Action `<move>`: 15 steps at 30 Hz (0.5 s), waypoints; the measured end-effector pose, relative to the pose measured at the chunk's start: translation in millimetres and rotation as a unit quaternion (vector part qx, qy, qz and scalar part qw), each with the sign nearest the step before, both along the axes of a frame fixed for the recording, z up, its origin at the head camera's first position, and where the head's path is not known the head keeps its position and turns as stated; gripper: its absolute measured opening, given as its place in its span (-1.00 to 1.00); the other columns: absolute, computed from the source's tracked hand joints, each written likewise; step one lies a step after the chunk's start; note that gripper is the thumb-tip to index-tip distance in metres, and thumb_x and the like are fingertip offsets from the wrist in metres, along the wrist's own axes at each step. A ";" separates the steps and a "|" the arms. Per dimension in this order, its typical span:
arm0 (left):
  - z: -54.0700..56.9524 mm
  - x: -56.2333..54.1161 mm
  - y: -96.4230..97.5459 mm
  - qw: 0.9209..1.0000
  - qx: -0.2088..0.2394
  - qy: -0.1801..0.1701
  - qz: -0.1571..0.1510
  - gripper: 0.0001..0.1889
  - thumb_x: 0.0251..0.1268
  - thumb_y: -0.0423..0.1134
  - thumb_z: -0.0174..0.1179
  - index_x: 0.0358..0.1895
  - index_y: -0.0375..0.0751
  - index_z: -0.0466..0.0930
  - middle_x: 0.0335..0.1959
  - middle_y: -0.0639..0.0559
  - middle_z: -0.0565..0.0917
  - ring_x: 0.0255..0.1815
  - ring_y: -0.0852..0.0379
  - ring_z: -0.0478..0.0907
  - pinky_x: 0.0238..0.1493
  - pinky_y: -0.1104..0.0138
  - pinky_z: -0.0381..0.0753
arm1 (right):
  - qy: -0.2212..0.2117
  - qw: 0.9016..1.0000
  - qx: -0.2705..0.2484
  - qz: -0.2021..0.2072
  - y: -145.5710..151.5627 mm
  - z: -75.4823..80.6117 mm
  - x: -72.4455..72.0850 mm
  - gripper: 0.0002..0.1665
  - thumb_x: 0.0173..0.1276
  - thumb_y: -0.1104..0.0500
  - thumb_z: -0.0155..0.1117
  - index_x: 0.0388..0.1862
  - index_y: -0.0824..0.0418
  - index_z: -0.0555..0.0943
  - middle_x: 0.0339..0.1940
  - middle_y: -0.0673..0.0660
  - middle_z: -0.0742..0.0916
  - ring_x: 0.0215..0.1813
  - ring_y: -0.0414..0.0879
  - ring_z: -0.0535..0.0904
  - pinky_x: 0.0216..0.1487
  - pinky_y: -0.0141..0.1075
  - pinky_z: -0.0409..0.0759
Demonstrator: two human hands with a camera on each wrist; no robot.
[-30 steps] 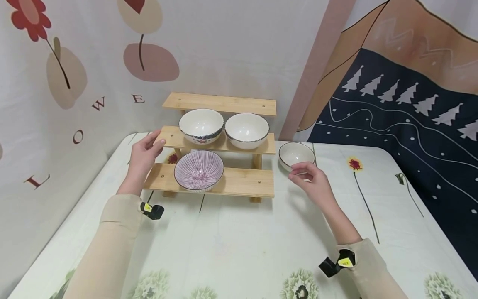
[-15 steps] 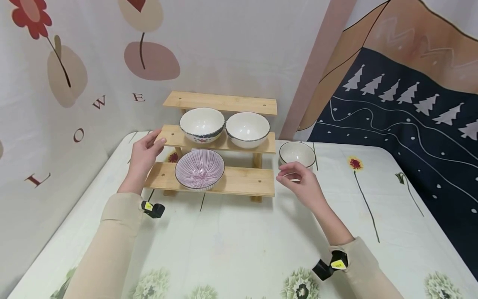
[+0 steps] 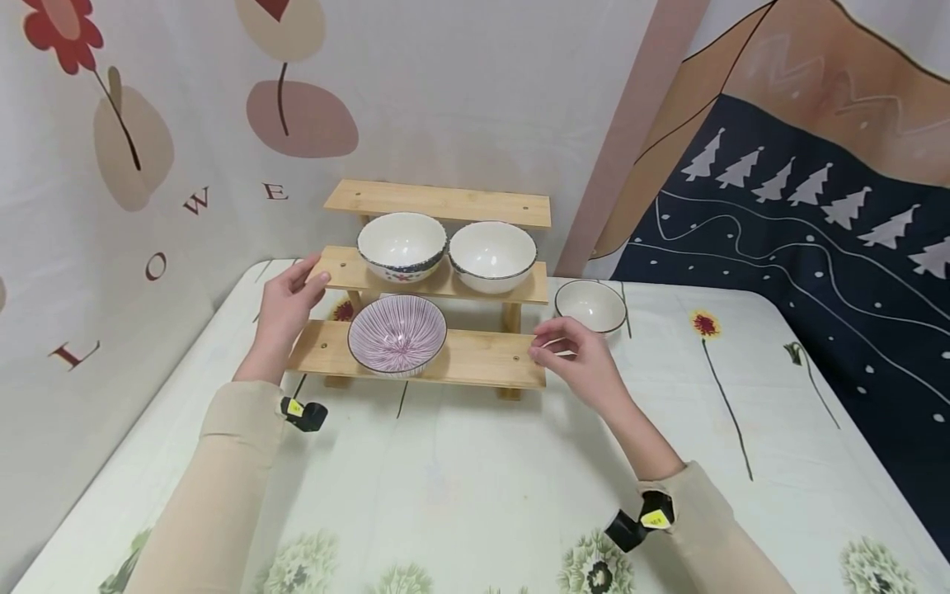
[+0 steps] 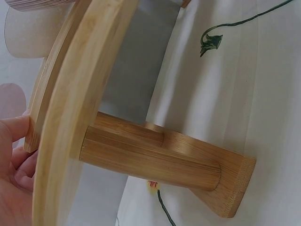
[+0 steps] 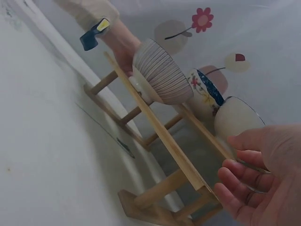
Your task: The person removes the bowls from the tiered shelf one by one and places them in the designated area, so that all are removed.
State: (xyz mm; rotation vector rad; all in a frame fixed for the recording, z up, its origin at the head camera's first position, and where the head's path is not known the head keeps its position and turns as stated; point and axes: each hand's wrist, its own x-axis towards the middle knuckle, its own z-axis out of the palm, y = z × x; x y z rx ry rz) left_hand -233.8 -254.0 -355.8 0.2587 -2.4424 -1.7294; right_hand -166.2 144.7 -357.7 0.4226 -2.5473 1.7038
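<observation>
A three-tier wooden shelf rack point(image 3: 475, 356) stands on the table. My left hand point(image 3: 284, 307) pinches the left end of its middle board, thumb and fingers also showing at that end in the left wrist view. At the right end of the lowest board is my right hand point(image 3: 575, 359), its fingers loosely bent with nothing between them; whether they touch the wood I cannot tell. A purple-striped bowl point(image 3: 397, 334) sits on the lowest board. On the middle board, a bowl with a blue patterned rim point(image 3: 402, 246) stands beside a white dark-rimmed bowl point(image 3: 492, 256).
A smaller white bowl point(image 3: 590, 305) stands on the table right of the rack, just beyond my right hand. The rack's top board point(image 3: 438, 204) lies close to the curtain behind. A flower-printed cloth point(image 3: 445, 478) covers the table.
My right hand has moved left, away from the small white bowl and over to the lowest board's right end. My left hand keeps its hold on the middle board.
</observation>
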 end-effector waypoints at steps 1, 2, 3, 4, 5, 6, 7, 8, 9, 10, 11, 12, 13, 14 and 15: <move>0.2 0.1 0.0 1.000 0.000 -0.001 0.000 -0.37 0.54 0.02 0.01 0.56 -0.09 0.13 0.58 -0.08 0.20 0.53 -0.04 0.31 0.39 0.46 0.49 | -0.001 1.000 -0.002 0.003 -1.7 0.3 0.1 -0.68 0.30 0.34 0.37 0.02 0.39 0.61 -0.13 0.34 0.74 -0.16 -0.10 0.69 -0.12 -0.50 0.72; 0.4 0.3 0.1 1.000 -0.002 -0.001 0.000 -0.37 0.54 0.02 0.01 0.56 -0.09 0.13 0.59 -0.08 0.20 0.53 -0.04 0.30 0.39 0.45 0.49 | -0.003 1.000 -0.005 0.005 -3.5 0.6 0.4 -0.68 0.30 0.33 0.37 0.02 0.39 0.61 -0.13 0.34 0.74 -0.15 -0.09 0.69 -0.12 -0.50 0.72; 0.7 0.4 0.2 1.000 -0.002 -0.002 0.000 -0.37 0.54 0.02 0.01 0.56 -0.09 0.13 0.59 -0.08 0.19 0.53 -0.04 0.30 0.40 0.45 0.49 | -0.004 1.000 -0.006 0.007 -5.3 0.9 0.6 -0.67 0.30 0.33 0.37 0.03 0.39 0.61 -0.12 0.34 0.74 -0.15 -0.08 0.69 -0.12 -0.50 0.72; 1.0 0.7 0.4 1.000 -0.001 -0.002 0.000 -0.37 0.55 0.02 0.01 0.56 -0.09 0.13 0.59 -0.09 0.19 0.53 -0.04 0.30 0.40 0.44 0.49 | -0.006 1.000 -0.007 0.008 -7.1 1.3 0.9 -0.67 0.30 0.33 0.38 0.03 0.39 0.61 -0.12 0.34 0.74 -0.15 -0.08 0.69 -0.11 -0.50 0.71; 1.2 1.0 0.6 1.000 0.000 -0.002 0.000 -0.36 0.55 0.02 0.01 0.56 -0.10 0.13 0.59 -0.09 0.19 0.53 -0.04 0.30 0.41 0.42 0.48 | -0.007 1.000 -0.009 0.010 -9.0 1.8 1.3 -0.66 0.30 0.32 0.38 0.03 0.39 0.61 -0.11 0.34 0.74 -0.14 -0.07 0.70 -0.11 -0.49 0.71; 1.4 1.1 0.8 1.000 0.000 -0.003 0.000 -0.36 0.55 0.02 0.01 0.56 -0.10 0.13 0.59 -0.09 0.19 0.54 -0.04 0.29 0.42 0.40 0.48 | -0.009 1.000 -0.011 0.011 -10.9 2.1 1.7 -0.66 0.30 0.32 0.38 0.03 0.38 0.61 -0.10 0.33 0.74 -0.14 -0.07 0.70 -0.12 -0.49 0.71; 1.6 1.3 1.0 1.000 0.000 -0.003 0.000 -0.36 0.55 0.02 0.00 0.56 -0.10 0.13 0.59 -0.09 0.19 0.54 -0.05 0.29 0.43 0.39 0.47 | -0.009 1.000 -0.014 0.013 -12.8 2.5 2.1 -0.66 0.30 0.32 0.38 0.03 0.38 0.61 -0.09 0.34 0.74 -0.14 -0.06 0.70 -0.13 -0.49 0.71; 1.8 1.4 1.1 1.000 0.000 -0.002 -0.001 -0.36 0.55 0.02 0.00 0.56 -0.10 0.13 0.59 -0.08 0.19 0.54 -0.05 0.28 0.44 0.37 0.47 | -0.011 1.000 -0.017 0.015 -14.8 2.9 2.6 -0.67 0.30 0.32 0.38 0.03 0.38 0.61 -0.08 0.34 0.73 -0.13 -0.05 0.70 -0.14 -0.50 0.71; 1.8 1.5 1.2 1.000 0.000 -0.002 0.000 -0.37 0.55 0.02 0.00 0.56 -0.10 0.13 0.59 -0.08 0.19 0.54 -0.05 0.28 0.45 0.35 0.46 | -0.013 1.000 -0.020 0.017 -16.7 3.3 2.8 -0.67 0.30 0.32 0.38 0.03 0.37 0.61 -0.07 0.34 0.73 -0.13 -0.04 0.71 -0.15 -0.50 0.71; 1.8 1.6 1.3 1.000 0.000 -0.002 -0.001 -0.37 0.55 0.01 0.00 0.56 -0.10 0.13 0.59 -0.08 0.19 0.54 -0.05 0.28 0.46 0.33 0.46 | -0.014 0.999 -0.023 0.019 -18.7 3.7 3.1 -0.67 0.30 0.32 0.38 0.02 0.37 0.61 -0.07 0.35 0.73 -0.12 -0.02 0.71 -0.16 -0.51 0.71; 1.7 1.5 1.3 1.000 -0.002 -0.001 -0.001 -0.37 0.55 0.02 0.00 0.56 -0.11 0.14 0.59 -0.09 0.19 0.54 -0.05 0.28 0.47 0.32 0.46 | -0.013 0.999 -0.024 0.022 -20.4 3.3 2.6 -0.68 0.30 0.32 0.38 0.02 0.37 0.61 -0.06 0.35 0.73 -0.11 0.00 0.71 -0.16 -0.52 0.71; 1.5 1.5 1.4 1.000 -0.005 0.000 0.000 -0.37 0.55 0.02 0.00 0.56 -0.11 0.14 0.59 -0.09 0.20 0.54 -0.06 0.29 0.47 0.32 0.46 | -0.014 0.999 -0.025 0.024 -22.3 3.1 2.3 -0.68 0.30 0.32 0.38 0.02 0.37 0.61 -0.05 0.35 0.72 -0.10 0.02 0.71 -0.15 -0.52 0.71; 1.4 1.5 1.4 1.000 -0.007 0.001 0.001 -0.36 0.55 0.02 0.00 0.56 -0.12 0.15 0.58 -0.10 0.20 0.53 -0.06 0.30 0.46 0.31 0.46 | -0.016 0.999 -0.026 0.026 -24.2 2.9 2.0 -0.68 0.30 0.32 0.38 0.02 0.37 0.61 -0.04 0.34 0.72 -0.09 0.04 0.72 -0.14 -0.53 0.71; 1.2 1.5 1.4 1.000 -0.010 0.001 0.002 -0.36 0.55 0.02 0.00 0.56 -0.12 0.15 0.58 -0.10 0.21 0.53 -0.06 0.30 0.46 0.32 0.47 | -0.016 0.999 -0.024 0.028 -25.8 2.3 1.4 -0.68 0.30 0.32 0.38 0.02 0.37 0.61 -0.03 0.33 0.72 -0.08 0.05 0.72 -0.12 -0.53 0.71; 1.0 1.4 1.4 1.000 -0.011 0.002 0.002 -0.36 0.54 0.02 0.01 0.55 -0.13 0.15 0.58 -0.11 0.22 0.52 -0.06 0.31 0.46 0.32 0.47 | -0.016 0.999 -0.024 0.029 -27.5 1.7 0.9 -0.69 0.30 0.32 0.38 0.02 0.36 0.61 -0.02 0.33 0.72 -0.06 0.06 0.72 -0.09 -0.53 0.70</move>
